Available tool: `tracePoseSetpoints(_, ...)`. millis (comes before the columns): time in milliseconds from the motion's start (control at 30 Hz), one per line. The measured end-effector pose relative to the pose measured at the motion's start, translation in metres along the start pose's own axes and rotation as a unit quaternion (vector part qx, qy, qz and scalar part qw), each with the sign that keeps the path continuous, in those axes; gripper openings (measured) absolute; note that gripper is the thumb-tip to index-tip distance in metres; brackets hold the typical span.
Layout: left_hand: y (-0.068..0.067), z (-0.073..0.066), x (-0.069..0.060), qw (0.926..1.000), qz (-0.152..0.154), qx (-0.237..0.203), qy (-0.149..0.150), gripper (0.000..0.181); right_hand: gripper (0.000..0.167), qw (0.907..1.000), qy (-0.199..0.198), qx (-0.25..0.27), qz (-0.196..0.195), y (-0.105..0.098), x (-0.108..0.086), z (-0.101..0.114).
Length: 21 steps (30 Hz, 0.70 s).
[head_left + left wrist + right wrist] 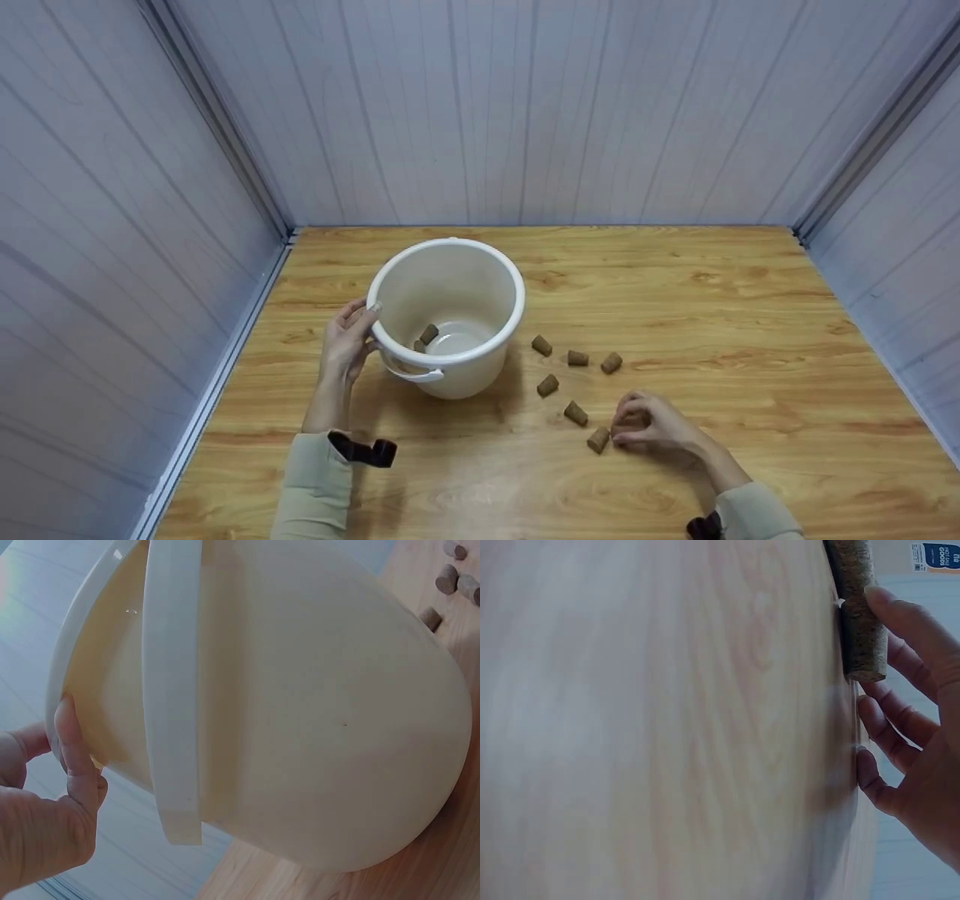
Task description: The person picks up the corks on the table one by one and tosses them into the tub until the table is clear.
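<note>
Wood-grain tabletop (720, 300): white bucket (469, 375), two corks (429, 334) inside.

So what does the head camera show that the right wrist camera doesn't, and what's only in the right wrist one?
Only the head view shows the white bucket, the two corks inside it, and the left hand gripping its rim. Only the right wrist view shows a printed label in the top right corner, reading "HOT SALE GOODS". Both show the right hand, corks by its fingertips, and the wooden tabletop.
</note>
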<state>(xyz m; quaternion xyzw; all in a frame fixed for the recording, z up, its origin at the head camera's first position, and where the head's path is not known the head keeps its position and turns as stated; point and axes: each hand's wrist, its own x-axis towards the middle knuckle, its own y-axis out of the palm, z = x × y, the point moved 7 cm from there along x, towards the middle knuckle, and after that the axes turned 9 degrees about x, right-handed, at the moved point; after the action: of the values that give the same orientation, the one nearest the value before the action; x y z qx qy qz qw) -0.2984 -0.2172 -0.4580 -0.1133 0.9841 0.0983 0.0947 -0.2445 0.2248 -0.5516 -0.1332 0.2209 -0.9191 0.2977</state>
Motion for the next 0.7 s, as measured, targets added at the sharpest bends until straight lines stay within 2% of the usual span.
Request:
tracePoseSetpoints(133,0.000,0.000,0.000,1.0000,-0.001,-0.002,0.005,0.033,0.013,0.9997,0.020,0.013,-0.002,0.000,0.004,0.012)
tracePoseSetpoints(300,0.001,0.001,0.000,1.0000,-0.002,-0.006,0.007,0.034,0.014,0.9999,0.009,0.005,-0.014,-0.005,0.012,0.017)
tracePoseSetpoints(400,0.001,0.001,0.000,0.9999,-0.002,-0.007,0.011,0.033,0.015,0.9996,0.018,-0.009,-0.021,-0.010,0.016,0.014)
tracePoseSetpoints(567,0.001,0.001,0.000,0.9997,-0.002,-0.014,0.017,0.036,0.013,0.9988,0.024,-0.020,-0.037,-0.016,0.023,0.024)
tracePoseSetpoints(700,0.000,0.001,0.000,0.9997,-0.003,-0.020,0.017,0.034,0.012,0.9981,0.010,-0.023,-0.056,-0.020,0.032,0.035)
